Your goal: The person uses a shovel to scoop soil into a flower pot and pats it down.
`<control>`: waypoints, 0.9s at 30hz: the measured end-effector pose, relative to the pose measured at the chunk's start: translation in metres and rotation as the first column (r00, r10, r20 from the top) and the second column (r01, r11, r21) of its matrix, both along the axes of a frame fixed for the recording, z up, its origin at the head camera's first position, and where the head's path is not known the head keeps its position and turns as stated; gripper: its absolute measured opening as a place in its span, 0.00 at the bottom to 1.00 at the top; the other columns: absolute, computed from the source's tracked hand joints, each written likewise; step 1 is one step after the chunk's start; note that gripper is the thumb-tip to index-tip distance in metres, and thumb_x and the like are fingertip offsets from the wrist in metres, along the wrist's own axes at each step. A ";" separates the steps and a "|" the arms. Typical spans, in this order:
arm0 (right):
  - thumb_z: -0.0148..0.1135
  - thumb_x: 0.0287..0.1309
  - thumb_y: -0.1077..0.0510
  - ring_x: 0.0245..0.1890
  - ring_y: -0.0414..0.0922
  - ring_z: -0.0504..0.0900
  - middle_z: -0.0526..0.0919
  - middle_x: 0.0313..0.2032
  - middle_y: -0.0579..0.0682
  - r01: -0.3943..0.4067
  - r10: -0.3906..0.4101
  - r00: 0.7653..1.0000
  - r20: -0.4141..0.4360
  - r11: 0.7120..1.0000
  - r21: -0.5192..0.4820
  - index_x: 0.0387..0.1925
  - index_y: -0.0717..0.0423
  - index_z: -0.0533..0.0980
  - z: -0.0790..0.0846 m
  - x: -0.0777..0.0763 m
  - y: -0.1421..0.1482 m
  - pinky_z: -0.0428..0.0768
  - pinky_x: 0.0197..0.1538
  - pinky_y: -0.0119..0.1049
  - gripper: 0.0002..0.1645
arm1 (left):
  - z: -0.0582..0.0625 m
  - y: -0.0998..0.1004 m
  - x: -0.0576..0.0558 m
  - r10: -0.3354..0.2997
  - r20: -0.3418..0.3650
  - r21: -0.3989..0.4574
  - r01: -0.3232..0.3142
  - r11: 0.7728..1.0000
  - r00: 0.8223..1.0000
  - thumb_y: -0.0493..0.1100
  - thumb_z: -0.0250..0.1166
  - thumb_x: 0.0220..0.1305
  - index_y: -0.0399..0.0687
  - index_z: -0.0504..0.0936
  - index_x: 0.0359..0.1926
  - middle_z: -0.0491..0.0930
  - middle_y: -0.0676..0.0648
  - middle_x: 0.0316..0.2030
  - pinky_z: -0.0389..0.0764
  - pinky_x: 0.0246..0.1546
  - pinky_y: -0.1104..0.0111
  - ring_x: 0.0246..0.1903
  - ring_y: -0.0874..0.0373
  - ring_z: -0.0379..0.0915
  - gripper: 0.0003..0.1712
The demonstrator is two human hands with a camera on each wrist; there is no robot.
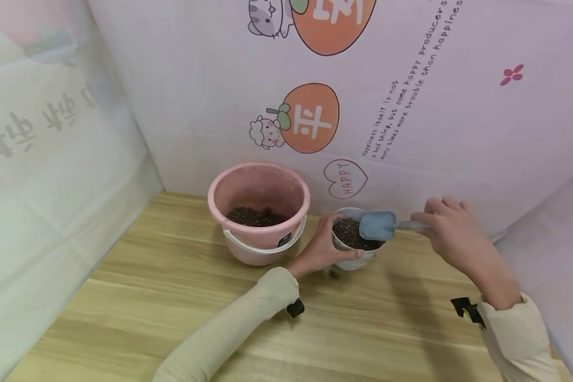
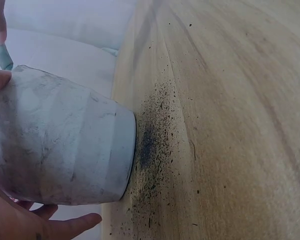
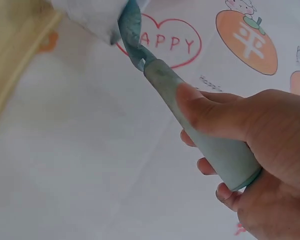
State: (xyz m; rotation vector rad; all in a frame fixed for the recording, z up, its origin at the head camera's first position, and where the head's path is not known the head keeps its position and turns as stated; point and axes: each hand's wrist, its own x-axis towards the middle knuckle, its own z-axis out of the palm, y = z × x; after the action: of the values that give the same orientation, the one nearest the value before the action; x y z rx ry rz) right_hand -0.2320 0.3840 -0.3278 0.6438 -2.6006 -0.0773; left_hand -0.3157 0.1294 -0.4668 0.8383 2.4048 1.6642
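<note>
A whitish pot (image 1: 353,261) filled with dark soil (image 1: 347,233) stands on the wooden table, near the wall. My left hand (image 1: 321,248) grips its rim and side, thumb toward the front. In the left wrist view the pot (image 2: 70,135) shows a smudged outer wall, with fingers around it. A small blue-green trowel (image 1: 377,226) lies over the pot's right rim, its blade above the soil. My right hand (image 1: 453,236) holds the trowel by its handle; in the right wrist view, thumb and fingers wrap the pale green handle (image 3: 205,132).
Left of the pot stands a pink bucket (image 1: 234,236) with a white handle and dark soil (image 1: 250,216) inside. Spilled soil (image 2: 152,145) lies scattered on the table (image 1: 315,345) beside the pot's base. A printed white sheet (image 1: 196,95) covers the wall behind.
</note>
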 end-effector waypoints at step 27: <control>0.78 0.45 0.71 0.36 0.55 0.68 0.79 0.38 0.55 -0.053 0.053 0.993 -0.102 0.999 0.009 0.45 0.56 0.87 -0.014 -0.007 -0.008 0.62 0.37 0.51 0.22 | 0.001 0.000 0.001 0.001 -0.006 0.009 -0.001 1.000 1.000 0.57 0.80 0.56 0.51 0.57 0.79 0.57 0.44 0.75 0.67 0.73 0.54 0.74 0.50 0.60 0.57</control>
State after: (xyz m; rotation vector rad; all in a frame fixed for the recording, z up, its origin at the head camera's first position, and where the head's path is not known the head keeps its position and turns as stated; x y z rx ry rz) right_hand -0.2393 0.3759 -0.3420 0.6922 -2.4849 -0.0984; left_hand -0.3143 0.1290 -0.4661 0.8448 2.4035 1.6768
